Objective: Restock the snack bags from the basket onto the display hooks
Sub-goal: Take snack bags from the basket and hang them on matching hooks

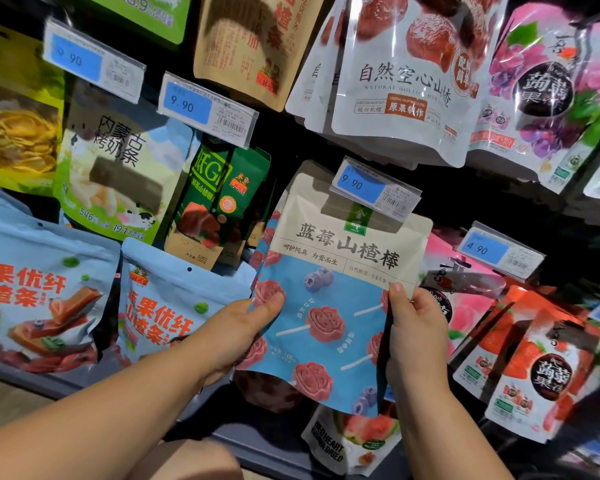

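Observation:
A cream and blue snack bag [329, 306] printed with pink lollipop shapes is held up in front of the display, its top edge tucked behind a blue 9.90 price tag [374, 190] at the end of a hook. My left hand [246, 327] grips the bag's left edge, thumb on the front. My right hand [413, 327] grips its right edge, thumb up along the side. More bags of the same kind show behind it. The basket is not in view.
Hanging snack bags fill the display: light blue bags [45, 299] at the left, a green bag [222, 199] behind, white bags [395, 74] above, red strawberry bags [541, 362] at the right. Price tags [205, 109] jut out from the hook ends.

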Demonstrator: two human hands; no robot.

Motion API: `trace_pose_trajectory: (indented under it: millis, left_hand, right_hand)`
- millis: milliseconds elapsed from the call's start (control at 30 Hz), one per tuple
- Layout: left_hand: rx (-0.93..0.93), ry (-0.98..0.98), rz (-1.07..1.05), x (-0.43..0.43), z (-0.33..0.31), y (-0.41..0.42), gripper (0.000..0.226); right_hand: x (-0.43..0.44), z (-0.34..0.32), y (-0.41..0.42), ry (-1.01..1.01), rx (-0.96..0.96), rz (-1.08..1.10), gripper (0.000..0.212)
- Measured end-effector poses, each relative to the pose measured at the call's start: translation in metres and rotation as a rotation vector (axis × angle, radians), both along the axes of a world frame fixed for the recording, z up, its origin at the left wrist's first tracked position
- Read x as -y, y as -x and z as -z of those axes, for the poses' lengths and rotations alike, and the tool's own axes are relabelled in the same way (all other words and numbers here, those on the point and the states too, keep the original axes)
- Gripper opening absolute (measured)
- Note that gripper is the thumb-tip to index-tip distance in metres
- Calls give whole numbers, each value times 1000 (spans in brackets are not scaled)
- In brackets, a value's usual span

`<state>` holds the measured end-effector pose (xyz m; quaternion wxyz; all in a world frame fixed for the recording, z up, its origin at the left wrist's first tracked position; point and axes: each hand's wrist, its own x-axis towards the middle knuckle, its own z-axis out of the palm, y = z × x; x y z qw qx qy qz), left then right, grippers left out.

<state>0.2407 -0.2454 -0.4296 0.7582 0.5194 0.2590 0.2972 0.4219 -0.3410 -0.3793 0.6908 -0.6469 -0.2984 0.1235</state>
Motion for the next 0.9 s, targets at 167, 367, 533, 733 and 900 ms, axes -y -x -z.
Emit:
trace_pose_trajectory:
  millis: [167,367,533,733,900]
  left_hand:
    - [11,21,-26,1,-2,0,36]
    - [34,74,2,3,1,4,36]
    - [42,58,25,3,5,6,36]
    - [86,20,-60,-2,-2,-1,23]
    - [39,-118,-228,-17,-27,-15,21]
  right_hand:
    - [1,-7,2,25,0,-33,17]
    - [5,-5,1,75,38,-40,17]
    - [8,-1,4,88,13,-43,19]
    - [13,-3,9,50,3,-81,19]
    - [12,-3,10,8,-32,-88,20]
